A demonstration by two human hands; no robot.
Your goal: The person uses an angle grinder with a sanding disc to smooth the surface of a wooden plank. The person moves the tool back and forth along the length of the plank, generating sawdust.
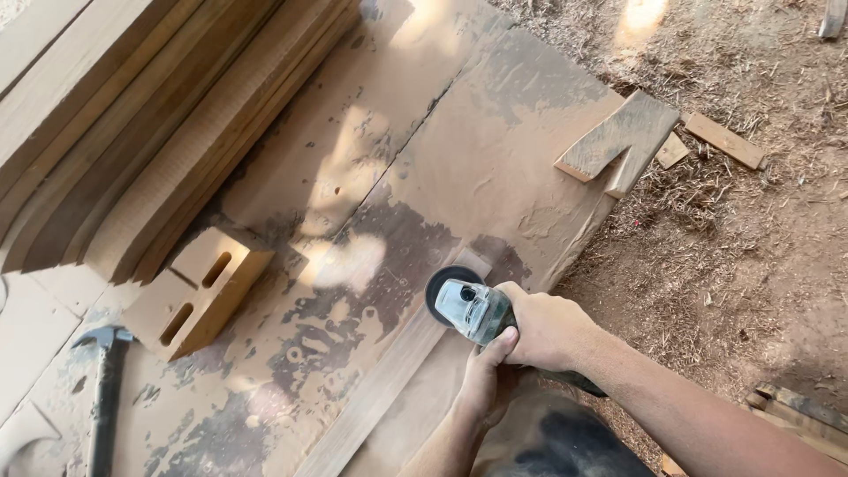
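— What have you got in your hands?
— Your right hand (545,329) and left hand (487,382) both grip the angle grinder (473,307), its disc on the near wooden strip (389,382).
— And to the left?
— A hammer (104,389) near the mortised block (196,291), with stacked boards (150,115) far left.

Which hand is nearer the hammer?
Left. The left hand grips the grinder from below, on the side toward the hammer at the far left. The right hand holds the grinder's body, farther right.
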